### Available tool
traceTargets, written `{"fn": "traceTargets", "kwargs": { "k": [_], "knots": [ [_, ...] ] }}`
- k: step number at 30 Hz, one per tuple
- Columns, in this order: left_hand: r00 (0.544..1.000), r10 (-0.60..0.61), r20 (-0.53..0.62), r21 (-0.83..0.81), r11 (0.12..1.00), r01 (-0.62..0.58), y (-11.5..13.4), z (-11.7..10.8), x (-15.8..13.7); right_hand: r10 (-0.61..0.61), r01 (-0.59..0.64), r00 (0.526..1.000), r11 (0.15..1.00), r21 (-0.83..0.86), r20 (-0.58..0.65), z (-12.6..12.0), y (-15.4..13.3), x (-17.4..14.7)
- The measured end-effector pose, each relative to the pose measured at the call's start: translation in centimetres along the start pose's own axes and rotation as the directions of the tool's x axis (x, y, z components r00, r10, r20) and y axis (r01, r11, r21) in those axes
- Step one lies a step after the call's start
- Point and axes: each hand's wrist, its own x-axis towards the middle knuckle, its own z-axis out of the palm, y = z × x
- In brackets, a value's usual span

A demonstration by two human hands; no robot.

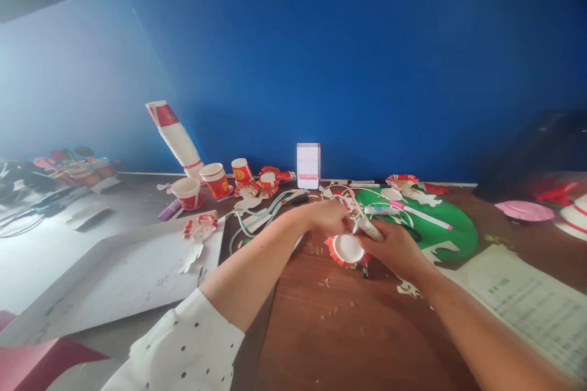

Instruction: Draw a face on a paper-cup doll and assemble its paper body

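My right hand (397, 247) is closed around a white tool (369, 230) with a pale cord; it looks like a glue gun, though my fingers cover much of it. Just left of it, my left hand (329, 216) has its fingers curled together, and what they pinch is hidden. Below both hands is a cut paper cup (347, 248) with a round white base and a folded red fringe. A small dark piece (365, 270) shows at the cup's lower right edge. Scraps of white cut paper (408, 288) lie by my right wrist.
Upright paper cups (187, 193) and a leaning cup stack (177, 140) stand at the back left. A phone (308, 166) leans against the blue partition (343, 61). Right of my hands lie a green disc (463, 235), a pink marker (422, 215) and printed sheets (523, 299).
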Motion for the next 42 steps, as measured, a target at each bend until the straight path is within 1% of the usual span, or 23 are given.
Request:
{"fn": "traceTargets", "kwargs": {
  "k": [3, 7, 9, 11, 16, 19, 21, 24, 26, 27, 30, 32, 35, 39, 42],
  "knots": [
    [0.999, -0.046, 0.017, -0.090, 0.995, 0.047, -0.5, 0.5, -0.3, -0.008, 0.008, 1.000, 1.000, -0.009, -0.010, -0.2, 0.1, 0.1],
    [0.993, -0.071, -0.097, -0.348, 0.937, 0.033, -1.5, 1.5, -1.1, -0.081, 0.082, 0.996, 0.997, 0.015, -0.046, -0.7, 0.5, 0.4],
    [0.981, -0.120, -0.152, -0.432, 0.901, 0.043, -2.1, 2.3, -1.4, -0.089, 0.090, 0.996, 0.994, 0.054, -0.031, -0.8, 0.6, 0.5],
    [0.975, -0.146, -0.167, -0.499, 0.865, 0.044, -2.6, 3.2, -1.4, -0.088, 0.088, 0.996, 0.992, 0.085, -0.013, -0.8, 0.6, 0.5],
    [0.965, -0.210, -0.156, -0.711, 0.702, 0.038, -3.0, 5.2, -0.7, -0.092, 0.092, 0.996, 0.993, 0.077, -0.005, -0.6, 0.7, 0.5],
    [0.959, -0.235, -0.161, -0.771, 0.636, 0.026, -3.1, 5.8, -0.3, -0.077, 0.078, 0.997, 0.991, 0.105, -0.014, -0.6, 0.9, 0.5],
    [0.954, -0.252, -0.164, -0.810, 0.587, 0.015, -3.3, 6.1, -0.2, -0.044, 0.047, 0.999, 0.990, 0.135, -0.028, -0.7, 1.1, 0.5],
    [0.950, -0.282, -0.136, -0.884, 0.468, 0.012, -3.6, 6.5, -0.2, 0.028, -0.015, 0.997, 0.984, 0.179, -0.067, -1.0, 1.3, 0.5],
    [0.946, -0.298, -0.127, -0.915, 0.404, 0.005, -3.8, 6.7, -0.2, 0.032, -0.017, 0.995, 0.988, 0.153, -0.098, -1.3, 1.2, 0.4],
    [0.944, -0.304, -0.129, -0.921, 0.390, 0.000, -3.9, 6.7, -0.2, 0.013, -0.001, 0.994, 0.993, 0.119, -0.106, -1.4, 1.1, 0.4],
    [0.942, -0.305, -0.143, -0.911, 0.413, -0.005, -4.2, 6.9, -0.2, -0.077, 0.076, 0.993, 0.997, -0.010, -0.091, -1.6, 0.6, 0.3],
    [0.945, -0.292, -0.145, -0.899, 0.438, -0.002, -4.4, 7.0, -0.1, -0.103, 0.098, 0.992, 0.992, -0.077, -0.067, -1.4, 0.4, 0.3],
    [0.955, -0.264, -0.132, -0.893, 0.450, 0.001, -4.5, 7.1, 0.2, -0.086, 0.079, 0.995, 0.989, -0.121, -0.058, -1.1, 0.4, 0.3],
    [0.959, -0.250, -0.131, -0.866, 0.500, 0.012, -4.6, 7.1, 0.2, -0.086, 0.075, 0.993, 0.987, -0.141, -0.076, -0.9, 0.7, 0.4],
    [0.960, -0.240, -0.143, -0.857, 0.515, 0.001, -4.5, 7.0, 0.1, -0.069, 0.061, 0.996, 0.987, -0.147, -0.049, -1.1, 0.9, 0.4]
  ]
}}
